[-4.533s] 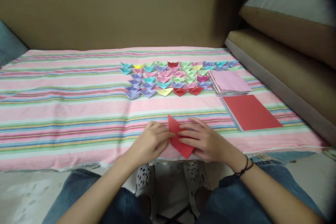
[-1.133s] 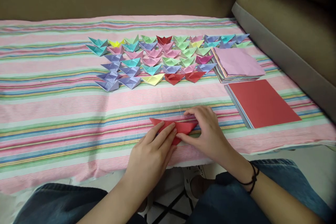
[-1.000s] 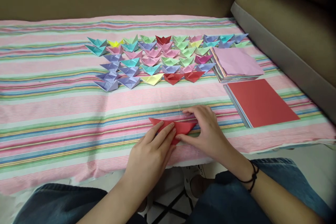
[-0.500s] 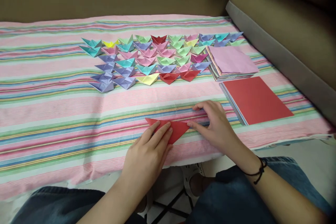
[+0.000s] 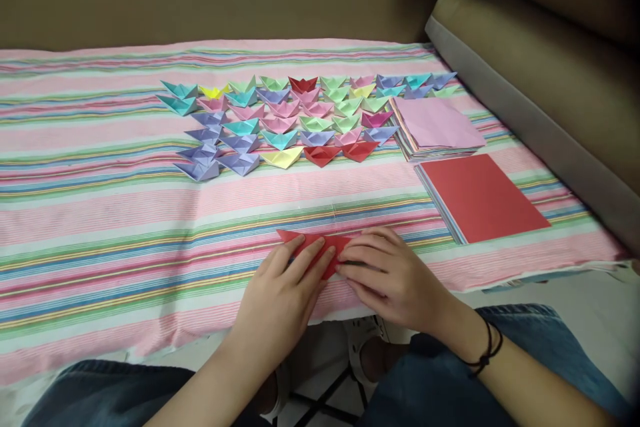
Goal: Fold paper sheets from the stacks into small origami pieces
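Observation:
A red paper sheet [image 5: 320, 243], folded into a triangle, lies flat near the front edge of a striped cloth [image 5: 100, 213]. My left hand [image 5: 280, 297] rests on its left half with fingers stretched flat. My right hand [image 5: 387, 277] covers its right half, fingers pressed down on the paper. A black band circles my right wrist. Most of the triangle's lower tip is hidden under both hands.
Several small folded paper boats [image 5: 295, 120] in many colours lie in rows at the middle back. Two stacks of square paper sit at the right, one topped pink [image 5: 435, 127], one topped red [image 5: 480, 197]. A brown cushion edge [image 5: 540, 107] borders the right side.
My right hand slid left from beside the triangle's right corner back onto the paper. The left hand stayed pressing on the left half. The view shifted slightly.

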`<action>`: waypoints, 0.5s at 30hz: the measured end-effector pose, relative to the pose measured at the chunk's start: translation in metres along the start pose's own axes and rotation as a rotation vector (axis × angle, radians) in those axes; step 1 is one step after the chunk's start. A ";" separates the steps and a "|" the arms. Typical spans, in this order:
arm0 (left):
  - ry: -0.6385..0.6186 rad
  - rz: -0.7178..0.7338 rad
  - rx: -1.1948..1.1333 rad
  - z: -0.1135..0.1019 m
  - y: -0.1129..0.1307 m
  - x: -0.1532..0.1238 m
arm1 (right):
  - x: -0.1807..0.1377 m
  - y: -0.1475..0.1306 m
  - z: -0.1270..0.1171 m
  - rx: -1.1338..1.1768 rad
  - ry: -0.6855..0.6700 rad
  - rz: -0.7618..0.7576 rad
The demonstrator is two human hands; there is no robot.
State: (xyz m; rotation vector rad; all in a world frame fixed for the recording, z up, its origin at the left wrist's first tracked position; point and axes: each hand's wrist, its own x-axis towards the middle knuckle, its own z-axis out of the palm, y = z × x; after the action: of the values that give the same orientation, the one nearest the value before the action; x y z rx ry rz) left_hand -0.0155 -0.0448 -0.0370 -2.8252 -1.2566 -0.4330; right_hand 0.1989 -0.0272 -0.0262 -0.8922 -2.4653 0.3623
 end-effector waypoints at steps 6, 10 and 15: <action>-0.024 -0.084 -0.099 -0.001 -0.001 0.002 | -0.009 0.002 0.012 -0.115 -0.016 -0.051; -0.056 -0.105 -0.124 -0.002 0.000 0.003 | -0.014 0.009 0.011 -0.170 0.061 -0.006; -0.057 -0.106 -0.128 -0.002 0.000 0.003 | -0.018 0.019 0.001 -0.245 0.138 0.067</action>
State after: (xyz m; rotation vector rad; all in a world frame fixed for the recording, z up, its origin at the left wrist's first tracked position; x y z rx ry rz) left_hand -0.0142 -0.0426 -0.0347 -2.9038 -1.4458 -0.4551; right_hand 0.2200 -0.0252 -0.0413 -1.0637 -2.3893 0.0185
